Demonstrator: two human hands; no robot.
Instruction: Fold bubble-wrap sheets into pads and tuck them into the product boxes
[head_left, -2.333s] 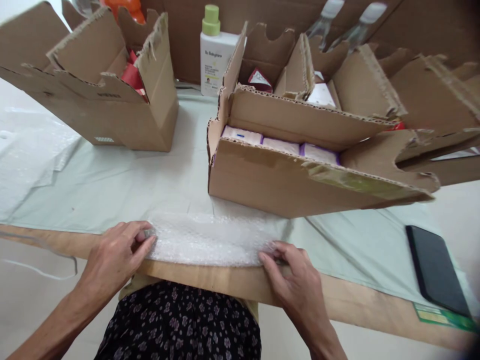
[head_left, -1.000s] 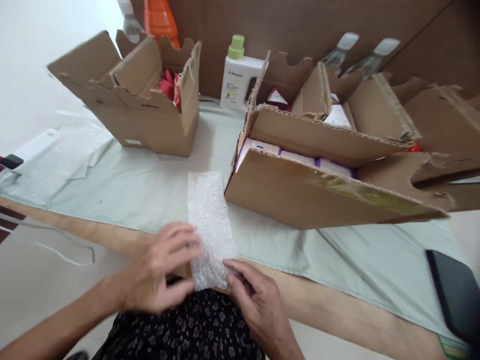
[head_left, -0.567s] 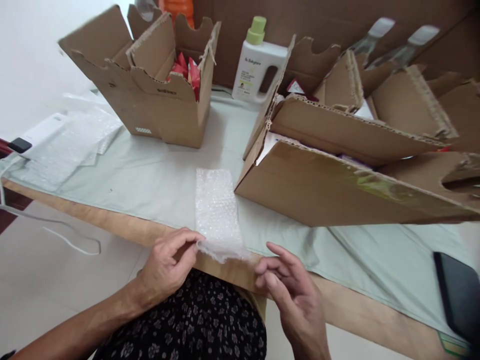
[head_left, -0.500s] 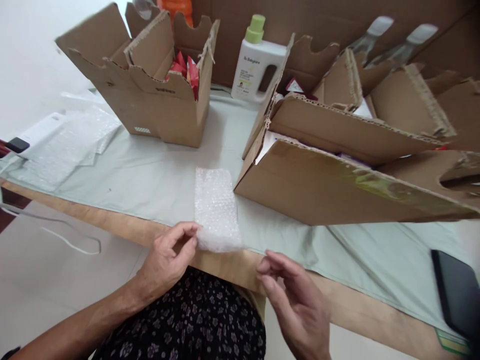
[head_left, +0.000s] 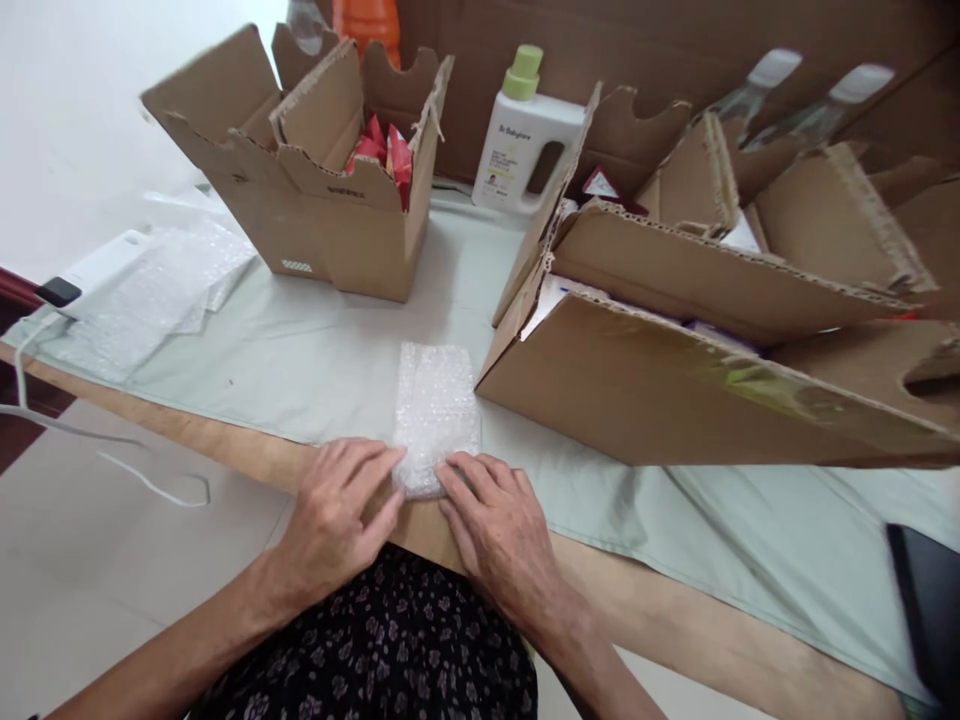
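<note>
A small rectangular piece of bubble wrap (head_left: 435, 400) lies on the green cloth at the table's front edge, its near end reaching the wooden rim. My left hand (head_left: 341, 510) is at its near left corner, thumb and fingers curved around the edge. From the right, my right hand (head_left: 499, 520) has its fingertips on top of the near end, with the thumb at the front edge. Both hands partly cover that near end. Whether anything is inside the wrap I cannot tell.
A divided cardboard box (head_left: 352, 235) with red packets stands at the back left, a larger one (head_left: 675, 390) at right. Between them is a white detergent bottle (head_left: 502, 150). More bubble wrap (head_left: 142, 305) lies at left; a black phone (head_left: 930, 600) is at far right.
My right hand has moved left and come down onto the near end of the bubble wrap. My left hand stays at the left corner. The camera view has shifted slightly.
</note>
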